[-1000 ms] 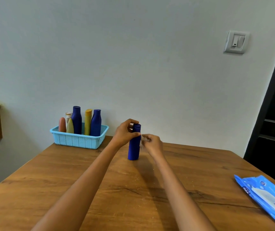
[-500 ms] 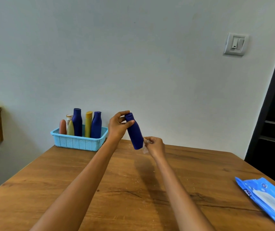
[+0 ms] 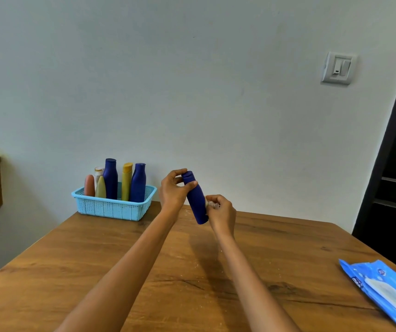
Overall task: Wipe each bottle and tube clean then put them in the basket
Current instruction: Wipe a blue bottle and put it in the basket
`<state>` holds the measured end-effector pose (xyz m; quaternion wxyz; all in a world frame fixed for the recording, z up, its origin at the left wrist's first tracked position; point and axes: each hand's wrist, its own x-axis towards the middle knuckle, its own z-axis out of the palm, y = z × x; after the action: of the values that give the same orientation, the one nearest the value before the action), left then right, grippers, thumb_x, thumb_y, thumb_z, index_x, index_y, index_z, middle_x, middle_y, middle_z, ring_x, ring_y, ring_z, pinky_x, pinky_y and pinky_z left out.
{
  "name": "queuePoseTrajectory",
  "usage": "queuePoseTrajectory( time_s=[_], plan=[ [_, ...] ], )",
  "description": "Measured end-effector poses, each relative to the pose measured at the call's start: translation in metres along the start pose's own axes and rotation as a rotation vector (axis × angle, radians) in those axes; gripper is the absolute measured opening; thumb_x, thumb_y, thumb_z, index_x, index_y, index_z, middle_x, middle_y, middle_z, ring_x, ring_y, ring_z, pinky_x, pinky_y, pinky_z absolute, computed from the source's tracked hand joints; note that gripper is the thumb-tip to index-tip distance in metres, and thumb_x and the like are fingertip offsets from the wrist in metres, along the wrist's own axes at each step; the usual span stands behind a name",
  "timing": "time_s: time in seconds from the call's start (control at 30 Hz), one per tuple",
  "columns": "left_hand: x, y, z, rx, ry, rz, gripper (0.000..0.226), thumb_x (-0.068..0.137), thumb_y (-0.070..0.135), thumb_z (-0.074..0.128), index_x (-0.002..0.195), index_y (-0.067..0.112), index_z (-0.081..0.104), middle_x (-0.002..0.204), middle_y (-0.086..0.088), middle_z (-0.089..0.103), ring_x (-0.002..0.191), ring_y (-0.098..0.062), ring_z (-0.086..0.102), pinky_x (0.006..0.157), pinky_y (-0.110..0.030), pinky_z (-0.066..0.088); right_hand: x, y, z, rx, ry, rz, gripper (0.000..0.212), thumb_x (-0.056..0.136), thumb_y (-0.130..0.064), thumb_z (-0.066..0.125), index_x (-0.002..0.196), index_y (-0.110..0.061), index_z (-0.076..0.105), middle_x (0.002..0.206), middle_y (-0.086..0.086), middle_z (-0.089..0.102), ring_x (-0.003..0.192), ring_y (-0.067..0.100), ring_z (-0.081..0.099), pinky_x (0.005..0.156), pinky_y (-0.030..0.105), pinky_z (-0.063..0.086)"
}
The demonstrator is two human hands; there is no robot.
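My left hand grips the cap end of a dark blue bottle, held tilted above the wooden table. My right hand pinches a small crumpled whitish wipe against the bottle's lower right side. At the table's far left corner stands a light blue basket with several bottles and tubes upright in it: two dark blue bottles, a yellow one, an orange tube and a pale yellow tube.
A blue pack of wet wipes lies at the table's right edge. A wall with a light switch rises right behind the table. Dark shelving stands at the right, a wooden cabinet at the far left.
The bottle stood on the table a second ago. My left hand has lifted and tilted it, and my right hand with the wipe now presses on its lower side.
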<state>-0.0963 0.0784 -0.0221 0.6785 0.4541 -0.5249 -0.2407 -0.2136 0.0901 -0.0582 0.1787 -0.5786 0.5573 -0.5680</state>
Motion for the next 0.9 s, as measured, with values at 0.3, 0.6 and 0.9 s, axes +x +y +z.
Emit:
queuePoseTrajectory(
  time_s=[0.3,0.6,0.9],
  plan=[
    [-0.002,-0.008,0.003,0.052,-0.11,-0.018,0.042,0.077,0.013,0.075,0.114,0.016,0.057,0.11,-0.002,0.063,0.1,-0.016,0.059,0.082,-0.039,0.057,0.008,-0.017,-0.01,0.204,0.086,-0.046,0.035,0.089,-0.01,0.062,0.122,-0.017,0.054,0.116,-0.003,0.057,0.1,0.012,0.056,0.068,0.015,0.047],
    [-0.003,-0.008,0.006,0.053,-0.126,-0.025,0.04,0.078,0.017,0.075,0.112,0.019,0.056,0.103,0.0,0.062,0.099,-0.019,0.061,0.081,-0.041,0.057,0.011,-0.006,-0.011,0.048,-0.034,-0.016,0.02,0.094,-0.014,0.055,0.109,-0.012,0.067,0.109,0.001,0.068,0.095,0.015,0.061,0.06,0.014,0.044],
    [-0.005,-0.013,0.008,0.063,-0.21,-0.079,0.038,0.078,0.02,0.075,0.111,0.019,0.056,0.105,-0.006,0.065,0.098,-0.022,0.063,0.081,-0.043,0.057,0.014,-0.014,-0.018,0.149,0.092,-0.142,0.016,0.089,-0.01,0.061,0.1,-0.015,0.072,0.105,0.0,0.068,0.093,0.01,0.061,0.068,0.006,0.046]
  ],
)
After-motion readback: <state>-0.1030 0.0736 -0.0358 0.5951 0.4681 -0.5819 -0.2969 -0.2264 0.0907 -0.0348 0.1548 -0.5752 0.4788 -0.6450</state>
